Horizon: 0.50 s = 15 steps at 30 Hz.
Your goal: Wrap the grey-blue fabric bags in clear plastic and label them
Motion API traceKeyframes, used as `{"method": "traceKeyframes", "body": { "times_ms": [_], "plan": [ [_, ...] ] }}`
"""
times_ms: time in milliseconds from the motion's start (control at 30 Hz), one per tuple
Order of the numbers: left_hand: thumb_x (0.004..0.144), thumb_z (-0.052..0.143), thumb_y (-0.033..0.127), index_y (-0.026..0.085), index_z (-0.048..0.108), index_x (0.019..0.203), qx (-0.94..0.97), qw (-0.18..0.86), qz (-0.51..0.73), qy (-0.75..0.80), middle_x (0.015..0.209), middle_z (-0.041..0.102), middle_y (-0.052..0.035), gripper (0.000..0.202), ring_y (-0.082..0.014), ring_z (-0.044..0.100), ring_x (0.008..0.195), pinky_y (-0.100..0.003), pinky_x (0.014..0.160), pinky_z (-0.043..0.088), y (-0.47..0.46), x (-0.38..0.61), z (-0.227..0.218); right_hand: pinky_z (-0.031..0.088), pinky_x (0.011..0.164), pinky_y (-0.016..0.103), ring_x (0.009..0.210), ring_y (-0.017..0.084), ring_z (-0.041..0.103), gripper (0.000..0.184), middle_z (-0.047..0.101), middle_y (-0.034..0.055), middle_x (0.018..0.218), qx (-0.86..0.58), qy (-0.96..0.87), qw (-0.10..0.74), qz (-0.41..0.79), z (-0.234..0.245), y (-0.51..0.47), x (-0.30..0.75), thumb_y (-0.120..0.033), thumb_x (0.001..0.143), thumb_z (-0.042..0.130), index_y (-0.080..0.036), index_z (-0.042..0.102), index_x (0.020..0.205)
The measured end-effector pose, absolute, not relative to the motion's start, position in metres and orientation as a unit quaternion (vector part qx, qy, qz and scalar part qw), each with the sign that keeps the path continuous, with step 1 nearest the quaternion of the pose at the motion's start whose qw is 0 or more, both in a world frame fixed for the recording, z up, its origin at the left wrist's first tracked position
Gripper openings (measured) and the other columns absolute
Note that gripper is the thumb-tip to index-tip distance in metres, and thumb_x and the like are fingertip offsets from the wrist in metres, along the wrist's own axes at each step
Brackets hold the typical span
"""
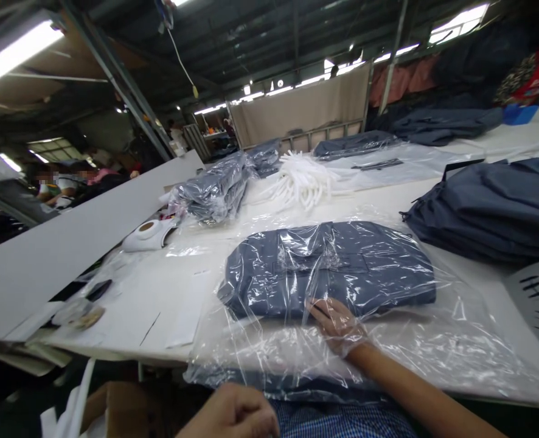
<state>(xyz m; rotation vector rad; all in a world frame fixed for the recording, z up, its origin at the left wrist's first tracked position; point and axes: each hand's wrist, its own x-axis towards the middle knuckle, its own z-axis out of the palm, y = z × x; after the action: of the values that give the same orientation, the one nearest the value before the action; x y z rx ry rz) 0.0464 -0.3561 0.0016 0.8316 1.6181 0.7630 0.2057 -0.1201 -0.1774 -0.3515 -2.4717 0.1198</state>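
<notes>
A dark blue fabric bag point(379, 267) lies flat inside a large clear plastic bag point(434, 340) at the table's front. My right hand point(337, 325) is under the clear film, its fingers stretched out against the near edge of the fabric bag. Close to my body, my left hand point(237, 410) is closed in a curl beside the plastic bag's near edge. Whatever that hand holds, if anything, is hidden. The front edge of the plastic hangs over the table edge near my checked clothing.
More dark blue bags point(493, 207) are piled at right, beside a marked white box point(538, 304). Plastic-wrapped bags point(215, 188) and a bundle of white strips point(301, 179) lie farther back. A white panel point(91, 225) borders the left side. A cardboard box point(128, 407) stands below.
</notes>
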Motion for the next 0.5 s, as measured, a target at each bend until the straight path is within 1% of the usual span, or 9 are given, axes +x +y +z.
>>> {"method": "traceKeyframes", "body": {
  "times_ms": [33, 67, 133, 167, 200, 267, 333, 400, 500],
  "plan": [
    [0.079, 0.066, 0.051, 0.018, 0.074, 0.076, 0.349, 0.502, 0.354, 0.708, 0.054, 0.066, -0.0034, 0.034, -0.0109, 0.053, 0.042, -0.019, 0.041, 0.039, -0.346, 0.04, 0.021, 0.045, 0.104, 0.05, 0.118, 0.025, 0.056, 0.064, 0.057, 0.0103, 0.136, -0.133, -0.938, 0.317, 0.051, -0.176, -0.121, 0.206, -0.006, 0.083, 0.045, -0.022, 0.041, 0.145],
    [0.08, 0.066, 0.048, 0.019, 0.074, 0.081, 0.386, 0.42, 0.386, 0.725, 0.061, 0.07, -0.0049, 0.03, -0.0129, 0.057, 0.047, -0.021, 0.046, 0.045, -0.331, 0.032, 0.035, 0.045, 0.104, 0.05, 0.118, 0.026, 0.056, 0.064, 0.056, 0.0101, 0.137, -0.134, -0.937, 0.316, 0.056, -0.175, -0.121, 0.206, -0.006, 0.083, 0.045, -0.023, 0.042, 0.145],
    [0.083, 0.063, 0.044, 0.023, 0.074, 0.094, 0.491, 0.222, 0.4, 0.742, 0.085, 0.075, -0.0069, 0.026, -0.0199, 0.068, 0.074, -0.029, 0.069, 0.055, -0.291, 0.017, 0.043, 0.045, 0.104, 0.05, 0.118, 0.026, 0.056, 0.064, 0.057, 0.0099, 0.137, -0.141, -0.936, 0.317, 0.063, -0.173, -0.122, 0.206, -0.006, 0.083, 0.045, -0.023, 0.043, 0.145],
    [0.086, 0.059, 0.043, 0.025, 0.072, 0.104, 0.543, 0.141, 0.374, 0.738, 0.101, 0.074, -0.0066, 0.028, -0.0226, 0.068, 0.092, -0.034, 0.084, 0.054, -0.269, 0.009, 0.037, 0.045, 0.104, 0.05, 0.119, 0.026, 0.056, 0.064, 0.057, 0.0099, 0.137, -0.145, -0.936, 0.315, 0.063, -0.171, -0.123, 0.206, -0.006, 0.083, 0.046, -0.023, 0.042, 0.145],
    [0.089, 0.055, 0.042, 0.026, 0.067, 0.116, 0.593, 0.082, 0.334, 0.728, 0.118, 0.069, -0.0058, 0.034, -0.0244, 0.063, 0.109, -0.039, 0.097, 0.049, -0.248, 0.002, 0.025, 0.045, 0.104, 0.051, 0.12, 0.026, 0.055, 0.064, 0.056, 0.0101, 0.137, -0.149, -0.937, 0.311, 0.06, -0.17, -0.124, 0.205, -0.006, 0.083, 0.046, -0.023, 0.042, 0.145],
    [0.093, 0.049, 0.039, 0.026, 0.052, 0.136, 0.676, 0.021, 0.246, 0.694, 0.143, 0.052, -0.006, 0.045, -0.0255, 0.044, 0.134, -0.047, 0.112, 0.034, -0.213, -0.01, -0.012, 0.044, 0.105, 0.051, 0.122, 0.026, 0.054, 0.063, 0.056, 0.011, 0.138, -0.156, -0.94, 0.3, 0.052, -0.167, -0.126, 0.206, -0.006, 0.083, 0.046, -0.021, 0.042, 0.144],
    [0.093, 0.048, 0.039, 0.025, 0.043, 0.142, 0.706, -0.024, 0.177, 0.685, 0.151, 0.04, -0.0078, 0.051, -0.0277, 0.03, 0.143, -0.053, 0.116, 0.024, -0.195, -0.018, -0.054, 0.043, 0.107, 0.051, 0.125, 0.026, 0.052, 0.063, 0.054, 0.0107, 0.14, -0.158, -0.945, 0.282, 0.053, -0.162, -0.13, 0.21, -0.006, 0.083, 0.045, -0.019, 0.041, 0.145],
    [0.094, 0.045, 0.041, 0.024, 0.039, 0.145, 0.696, -0.061, 0.148, 0.7, 0.153, 0.036, -0.0102, 0.054, -0.0293, 0.027, 0.144, -0.054, 0.116, 0.023, -0.192, -0.023, -0.087, 0.042, 0.108, 0.05, 0.131, 0.025, 0.047, 0.063, 0.05, 0.0096, 0.144, -0.152, -0.953, 0.253, 0.067, -0.156, -0.139, 0.219, -0.007, 0.085, 0.043, -0.019, 0.038, 0.146],
    [0.095, 0.043, 0.04, 0.023, 0.033, 0.148, 0.686, -0.104, 0.14, 0.707, 0.154, 0.034, -0.0102, 0.056, -0.0286, 0.026, 0.144, -0.053, 0.117, 0.022, -0.201, -0.029, -0.11, 0.038, 0.111, 0.052, 0.137, 0.026, 0.04, 0.061, 0.046, 0.008, 0.146, -0.158, -0.953, 0.232, 0.118, -0.146, -0.159, 0.247, -0.012, 0.088, 0.044, -0.021, 0.036, 0.148]
  ]
}}
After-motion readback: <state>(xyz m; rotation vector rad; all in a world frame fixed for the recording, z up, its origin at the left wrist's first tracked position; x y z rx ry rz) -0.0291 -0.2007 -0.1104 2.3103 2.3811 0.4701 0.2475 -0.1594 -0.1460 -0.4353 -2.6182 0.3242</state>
